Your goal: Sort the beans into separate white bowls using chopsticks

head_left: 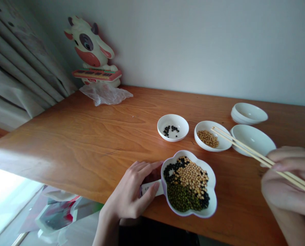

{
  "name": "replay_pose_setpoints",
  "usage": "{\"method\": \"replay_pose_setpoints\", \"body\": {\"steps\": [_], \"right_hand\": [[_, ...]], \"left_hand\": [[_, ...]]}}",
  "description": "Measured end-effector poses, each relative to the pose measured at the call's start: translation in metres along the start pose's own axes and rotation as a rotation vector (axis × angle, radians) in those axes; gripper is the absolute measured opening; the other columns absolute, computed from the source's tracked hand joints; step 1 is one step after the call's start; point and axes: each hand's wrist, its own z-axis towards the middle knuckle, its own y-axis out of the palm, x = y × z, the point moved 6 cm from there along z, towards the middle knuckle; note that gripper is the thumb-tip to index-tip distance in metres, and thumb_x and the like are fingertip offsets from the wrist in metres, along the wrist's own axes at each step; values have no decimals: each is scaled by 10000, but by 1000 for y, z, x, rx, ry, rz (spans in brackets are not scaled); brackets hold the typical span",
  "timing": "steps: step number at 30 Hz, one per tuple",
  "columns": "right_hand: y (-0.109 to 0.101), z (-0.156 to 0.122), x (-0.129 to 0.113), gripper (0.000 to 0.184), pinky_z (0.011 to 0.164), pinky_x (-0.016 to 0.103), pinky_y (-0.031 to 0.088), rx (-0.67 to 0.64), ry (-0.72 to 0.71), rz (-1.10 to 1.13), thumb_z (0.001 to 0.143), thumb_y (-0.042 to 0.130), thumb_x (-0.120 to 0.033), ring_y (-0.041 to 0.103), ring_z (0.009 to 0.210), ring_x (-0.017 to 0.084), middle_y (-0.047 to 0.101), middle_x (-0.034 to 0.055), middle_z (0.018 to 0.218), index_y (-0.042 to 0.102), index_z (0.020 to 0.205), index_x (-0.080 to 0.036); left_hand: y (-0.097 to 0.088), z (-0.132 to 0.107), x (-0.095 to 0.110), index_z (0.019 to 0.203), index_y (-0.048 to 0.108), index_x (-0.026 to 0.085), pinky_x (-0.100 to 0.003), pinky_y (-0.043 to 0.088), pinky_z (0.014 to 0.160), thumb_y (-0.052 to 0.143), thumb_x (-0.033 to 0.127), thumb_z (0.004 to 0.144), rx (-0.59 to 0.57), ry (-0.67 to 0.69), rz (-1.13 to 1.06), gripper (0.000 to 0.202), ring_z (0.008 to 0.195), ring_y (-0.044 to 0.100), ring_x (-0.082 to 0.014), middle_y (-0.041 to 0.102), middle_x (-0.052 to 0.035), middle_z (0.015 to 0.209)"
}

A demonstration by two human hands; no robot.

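My left hand (130,191) is closed round the short handle of a flower-shaped white dish (214,201) at the table's front edge. Yellow soybeans (190,174), green mung beans (180,198) and black beans (176,166) lie in that dish. My right hand (290,177) grips a pair of wooden chopsticks (255,153). Their tips hover over a white bowl (222,145) of soybeans, close together, with no bean visible between them. To its left, another white bowl (173,118) contains some black beans (171,130).
Two more white bowls, a nearer one (252,136) and a farther one (248,111), stand at the right. A cow-shaped toy keyboard (96,58) leans by the wall behind a crumpled plastic bag (106,94). Curtains (22,68) hang at the left.
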Motion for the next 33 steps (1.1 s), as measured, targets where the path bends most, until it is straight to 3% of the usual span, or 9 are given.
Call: {"method": "replay_pose_setpoints", "body": {"steps": [3, 5, 8, 13, 17, 33], "right_hand": [[18, 0, -20, 681, 634, 494, 406, 59, -262, -330, 1050, 502, -817, 651, 779, 408, 663, 146, 792, 843, 811, -278], [34, 0, -28, 704, 699, 527, 417, 29, -276, -350, 1125, 382, -726, 627, 783, 391, 622, 135, 753, 808, 796, -272], [55, -3, -34, 721, 731, 535, 410, -90, -161, -274, 1144, 327, -694, 584, 737, 348, 560, 108, 678, 774, 758, -281], [94, -21, -26, 785, 655, 470, 415, -448, 180, -134, 1134, 252, -767, 522, 652, 263, 555, 61, 656, 742, 762, -279], [116, -34, -23, 794, 651, 414, 432, -614, 199, -155, 1130, 202, -800, 516, 663, 226, 566, 30, 669, 656, 757, -266], [132, -41, -21, 787, 641, 399, 439, -711, 149, -232, 1138, 152, -781, 541, 665, 222, 591, 32, 695, 619, 771, -265]], "left_hand": [[0, 0, -1, 1614, 643, 237, -486, 541, 944, 598, 412, 1115, -6, 0, -10, 531, 1014, 721, -312, 802, -97, 1175], [0, 0, -1, 1618, 638, 239, -485, 539, 936, 596, 410, 1114, -10, -3, -11, 534, 1009, 720, -310, 801, -95, 1173], [0, 0, -2, 1626, 628, 243, -483, 536, 932, 599, 416, 1111, -17, -8, -8, 544, 1006, 719, -305, 799, -88, 1164], [0, 0, -3, 1621, 633, 240, -482, 535, 924, 596, 440, 1110, -11, -12, 1, 550, 993, 719, -300, 793, -86, 1150], [0, -1, -2, 1612, 638, 245, -479, 538, 929, 599, 434, 1107, -8, -11, 2, 541, 994, 722, -303, 795, -86, 1143], [0, 1, -1, 1594, 666, 215, -510, 562, 979, 599, 431, 1097, -10, -16, -5, 546, 1052, 752, -335, 818, -122, 1217]]}}
